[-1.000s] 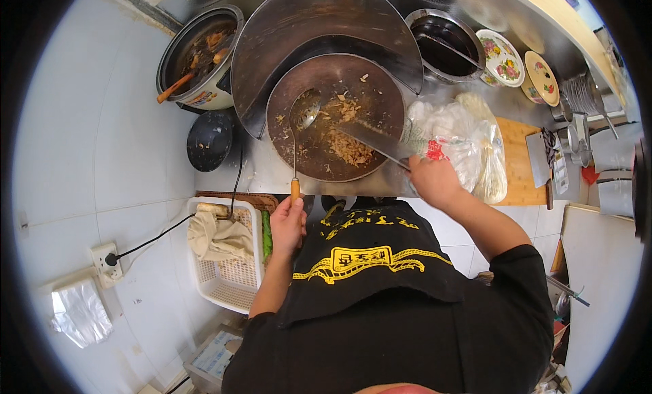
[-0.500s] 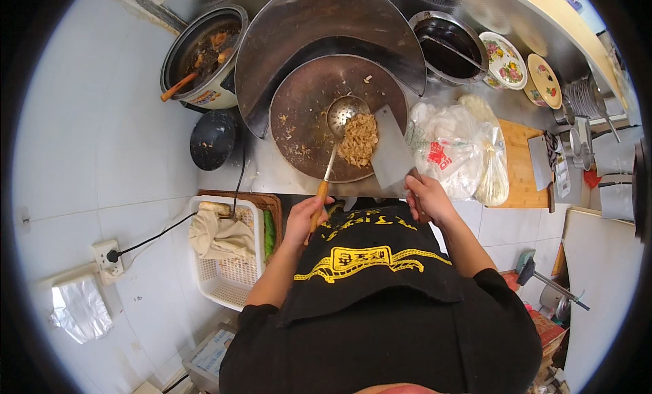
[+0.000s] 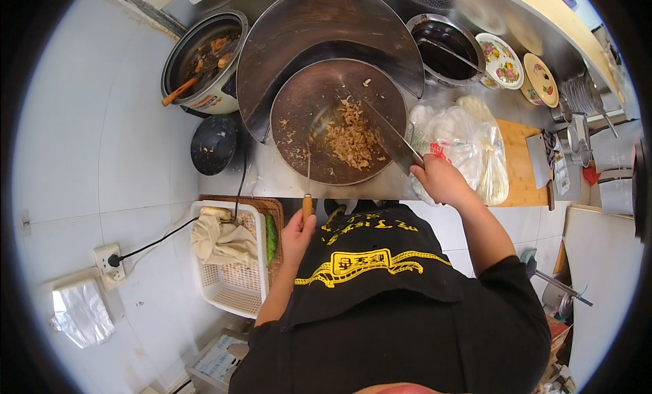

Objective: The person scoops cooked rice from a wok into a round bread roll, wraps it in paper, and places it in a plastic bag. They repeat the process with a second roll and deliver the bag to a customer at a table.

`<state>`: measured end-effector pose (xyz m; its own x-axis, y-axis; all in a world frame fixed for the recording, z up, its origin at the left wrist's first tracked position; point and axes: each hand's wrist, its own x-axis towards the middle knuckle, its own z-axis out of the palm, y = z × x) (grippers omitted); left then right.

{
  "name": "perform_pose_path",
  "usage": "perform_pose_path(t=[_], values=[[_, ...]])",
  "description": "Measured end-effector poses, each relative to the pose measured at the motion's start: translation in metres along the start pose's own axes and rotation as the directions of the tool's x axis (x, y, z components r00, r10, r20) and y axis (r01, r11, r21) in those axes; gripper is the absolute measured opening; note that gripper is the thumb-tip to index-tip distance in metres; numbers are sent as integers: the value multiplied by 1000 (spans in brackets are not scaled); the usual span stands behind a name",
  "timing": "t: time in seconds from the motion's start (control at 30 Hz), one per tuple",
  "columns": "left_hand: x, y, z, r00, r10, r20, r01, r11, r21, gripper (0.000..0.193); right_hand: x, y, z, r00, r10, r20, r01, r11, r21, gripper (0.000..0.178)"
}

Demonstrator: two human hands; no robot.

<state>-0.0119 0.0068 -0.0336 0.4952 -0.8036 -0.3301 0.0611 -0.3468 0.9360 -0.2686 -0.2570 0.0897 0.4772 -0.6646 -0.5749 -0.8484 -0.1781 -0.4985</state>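
Note:
My left hand (image 3: 297,235) is closed round the wooden handle of a slotted ladle (image 3: 308,205). The ladle's thin shaft reaches over a round brown chopping block (image 3: 295,88), its bowl turned edge-on and hard to make out. Chopped brown meat (image 3: 352,137) lies loosely spread on the middle of the block, with small scraps around it. My right hand (image 3: 443,179) grips a cleaver (image 3: 395,139), whose blade stands nearly edge-on at the right side of the meat. A curved metal guard (image 3: 333,17) rises behind the block.
A cooker of dark stew (image 3: 204,98) and a black bowl (image 3: 213,146) stand left. Right are bagged goods (image 3: 458,149), a pot of dark liquid (image 3: 448,47), floral lidded pots (image 3: 501,61) and a wooden board (image 3: 519,163) with another cleaver. Below left sits a white basket (image 3: 231,292).
The ladle has turned edge-on and drawn back toward me. The cleaver has tipped from flat to upright, my right hand rising forward. The gathered meat now lies spread out.

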Motion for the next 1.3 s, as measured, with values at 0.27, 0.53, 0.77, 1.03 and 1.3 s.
perform_pose_path(t=[0.27, 0.53, 0.77, 1.03, 1.3], values=[[-12, 10, -7, 996, 40, 81, -51, 989, 142, 41, 2, -5, 1, 989, -114, -92, 97, 979, -178, 38], [-16, 30, -17, 996, -88, 24, 89, 995, -33, 36, -1, -10, 5, 979, -148, -139, 123, 977, -172, 37], [-7, 5, -13, 996, -64, 61, 62, 998, 33, 31, 0, 1, 21, 940, -210, -268, 178, 974, -139, 36], [-6, 37, -7, 998, -23, -52, 15, 988, -151, 26, -2, 0, 19, 972, -182, -147, 176, 983, -53, 36], [1, 33, -4, 998, -29, -60, 16, 980, -201, 28, -7, -10, 11, 977, -190, -97, 163, 958, -235, 39]])
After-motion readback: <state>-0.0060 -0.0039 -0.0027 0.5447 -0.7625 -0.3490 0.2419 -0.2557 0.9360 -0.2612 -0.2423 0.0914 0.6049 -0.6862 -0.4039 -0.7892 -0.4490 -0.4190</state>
